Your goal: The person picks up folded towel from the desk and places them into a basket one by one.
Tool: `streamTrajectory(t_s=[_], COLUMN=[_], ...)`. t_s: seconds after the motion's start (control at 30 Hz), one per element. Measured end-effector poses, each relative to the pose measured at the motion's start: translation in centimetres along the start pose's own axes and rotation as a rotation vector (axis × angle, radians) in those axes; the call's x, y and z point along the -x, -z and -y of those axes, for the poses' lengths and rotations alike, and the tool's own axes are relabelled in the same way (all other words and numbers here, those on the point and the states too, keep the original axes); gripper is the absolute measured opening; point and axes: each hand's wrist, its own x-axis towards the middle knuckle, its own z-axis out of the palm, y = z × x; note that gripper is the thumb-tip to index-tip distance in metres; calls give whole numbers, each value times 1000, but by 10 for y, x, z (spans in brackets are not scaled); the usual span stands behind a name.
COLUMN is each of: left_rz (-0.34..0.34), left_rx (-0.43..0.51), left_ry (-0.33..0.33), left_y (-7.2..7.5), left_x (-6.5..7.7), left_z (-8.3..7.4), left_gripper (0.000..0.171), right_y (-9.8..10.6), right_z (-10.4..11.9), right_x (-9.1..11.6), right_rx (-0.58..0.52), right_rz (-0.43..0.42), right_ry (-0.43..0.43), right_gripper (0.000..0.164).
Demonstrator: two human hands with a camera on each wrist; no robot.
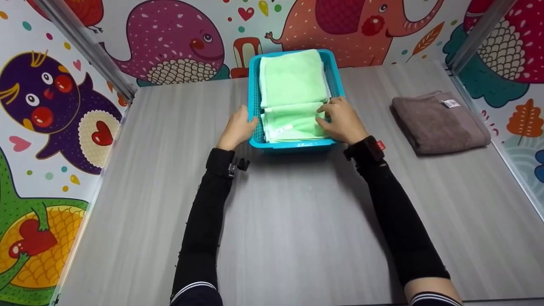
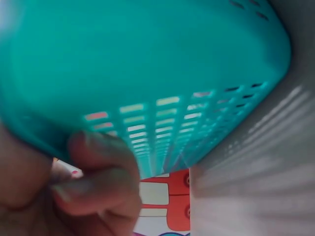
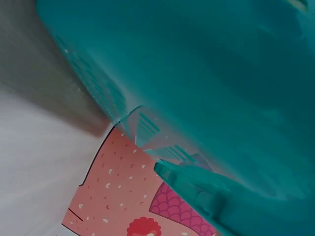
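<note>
A blue-green plastic basket [image 1: 293, 145] stands at the back middle of the table, with two folded light green towels, a back one [image 1: 293, 78] and a front one [image 1: 289, 119], lying in it. At the basket's left side, my left hand [image 1: 237, 128] grips the rim; its curled fingers [image 2: 106, 182] show under the edge in the left wrist view. My right hand [image 1: 346, 121] reaches over the right front rim, with thumb and fingertips apart at the front towel's right edge. In the right wrist view the basket's outer wall [image 3: 187, 88] hides that hand's fingers.
On the right part of the grey table [image 1: 280, 221] lies a folded brown towel [image 1: 440, 123] with a white label. Walls with painted animals, including an elephant [image 1: 340, 38] behind the basket, border the table at the back and both sides.
</note>
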Motion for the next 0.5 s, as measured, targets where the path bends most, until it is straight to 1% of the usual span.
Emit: streamTrajectory(t_s=[0.17,0.23,0.3,0.37,0.43,0.47,0.5], left_rz=[11,15,20,19,19,21,22], left_rx=[9,10,10,11,11,15,17], left_ry=[0,6,12,22,26,28,27], left_y=[-1,-1,0,1,1,0,0], left_x=[-1,-1,-1,0,-1,-1,-1], left_z=[3,2,2,2,2,2,1], left_gripper=[71,70,70,70,70,71,71], right_y=[10,19,34,55,81,95,107], right_z=[-4,-7,-15,-27,-46,-59,-74], right_x=[1,2,6,14,28,38,48], right_rx=[-82,-139,-195,-245,-268,-286,-279], right_rz=[30,54,75,75,40,14,-27], right_ry=[21,27,0,-71,-195,-281,-355], right_gripper=[32,34,38,42,46,48,49])
